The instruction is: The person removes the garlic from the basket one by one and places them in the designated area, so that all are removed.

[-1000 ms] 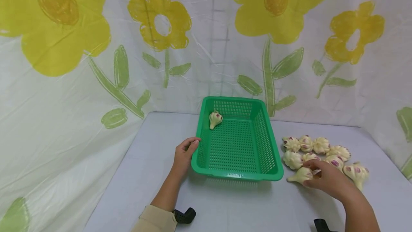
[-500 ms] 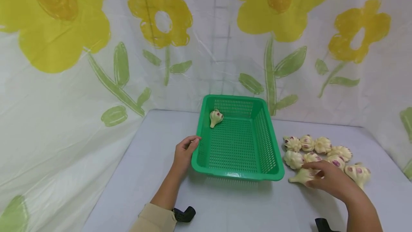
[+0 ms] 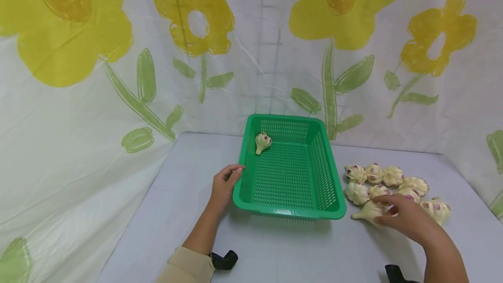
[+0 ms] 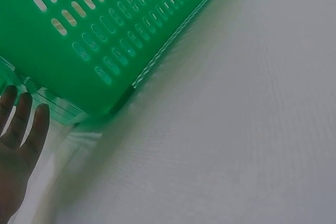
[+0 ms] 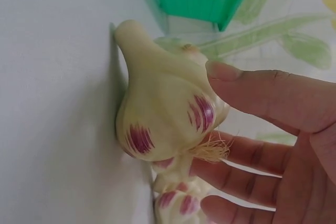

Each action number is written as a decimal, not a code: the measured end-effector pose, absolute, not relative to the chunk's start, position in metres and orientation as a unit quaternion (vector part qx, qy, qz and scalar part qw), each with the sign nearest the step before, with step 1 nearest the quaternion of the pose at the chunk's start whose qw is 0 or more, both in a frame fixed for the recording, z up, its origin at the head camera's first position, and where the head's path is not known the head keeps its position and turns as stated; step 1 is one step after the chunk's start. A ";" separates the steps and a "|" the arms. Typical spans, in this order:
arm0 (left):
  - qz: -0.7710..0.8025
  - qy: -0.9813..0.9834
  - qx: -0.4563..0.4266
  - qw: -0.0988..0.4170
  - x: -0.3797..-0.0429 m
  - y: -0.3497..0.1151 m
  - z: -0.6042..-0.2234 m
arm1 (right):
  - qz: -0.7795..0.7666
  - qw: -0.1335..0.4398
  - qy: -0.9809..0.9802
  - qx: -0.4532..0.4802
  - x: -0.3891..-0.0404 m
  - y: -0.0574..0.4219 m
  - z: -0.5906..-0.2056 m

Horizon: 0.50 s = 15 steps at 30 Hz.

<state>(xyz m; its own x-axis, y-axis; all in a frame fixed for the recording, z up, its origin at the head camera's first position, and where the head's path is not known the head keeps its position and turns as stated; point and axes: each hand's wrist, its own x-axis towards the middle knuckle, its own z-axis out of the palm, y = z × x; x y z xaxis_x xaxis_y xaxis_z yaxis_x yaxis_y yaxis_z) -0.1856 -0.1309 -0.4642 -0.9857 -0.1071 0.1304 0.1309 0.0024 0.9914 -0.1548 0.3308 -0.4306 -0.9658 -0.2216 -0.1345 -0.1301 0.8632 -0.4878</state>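
My left hand (image 3: 224,187) is at the left rim of a green plastic basket (image 3: 290,213), thumb and forefinger beside the edge. In the left wrist view, fingers (image 4: 35,135) of that hand extend straight along the basket's end. A pale garlic bulb (image 3: 369,213) with purple streaks lies on the table, stem pointing left. My right hand (image 3: 406,219) holds this bulb at its root end, thumb on one side and fingers round the other. The right wrist view shows the thumb (image 5: 226,72) against the bulb, and the finger pads are partly hidden behind it.
Several more garlic bulbs (image 3: 393,177) lie clustered right of the basket, one (image 3: 436,209) just beyond my right hand. A single bulb (image 3: 263,143) lies inside the basket near its far left corner. A flowered curtain (image 3: 243,56) hangs behind the white table (image 3: 283,252).
The head view has shifted slightly. My right thumb has slid a little to the right along the garlic bulb, while the left hand and basket stay in place.
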 end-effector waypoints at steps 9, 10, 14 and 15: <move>-0.707 -0.702 -0.007 0.086 -0.186 -0.131 -0.465 | -0.241 0.083 0.962 -0.094 -0.156 0.331 -0.428; -0.707 -0.702 -0.007 0.085 -0.186 -0.131 -0.465 | -0.241 0.082 0.962 -0.095 -0.156 0.331 -0.428; -0.705 -0.704 -0.005 0.087 -0.187 -0.130 -0.464 | -0.240 0.079 0.963 -0.094 -0.155 0.331 -0.425; -0.705 -0.704 -0.005 0.086 -0.187 -0.130 -0.464 | -0.237 0.075 0.964 -0.093 -0.154 0.331 -0.425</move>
<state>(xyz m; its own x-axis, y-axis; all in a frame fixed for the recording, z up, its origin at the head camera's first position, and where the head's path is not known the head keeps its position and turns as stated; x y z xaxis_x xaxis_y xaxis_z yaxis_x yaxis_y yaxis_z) -0.1868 -0.1303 -0.4642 -0.9851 -0.1147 0.1282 0.1284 0.0061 0.9917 -0.1541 0.3315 -0.4246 -0.9716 -0.2139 -0.1008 -0.1429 0.8709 -0.4703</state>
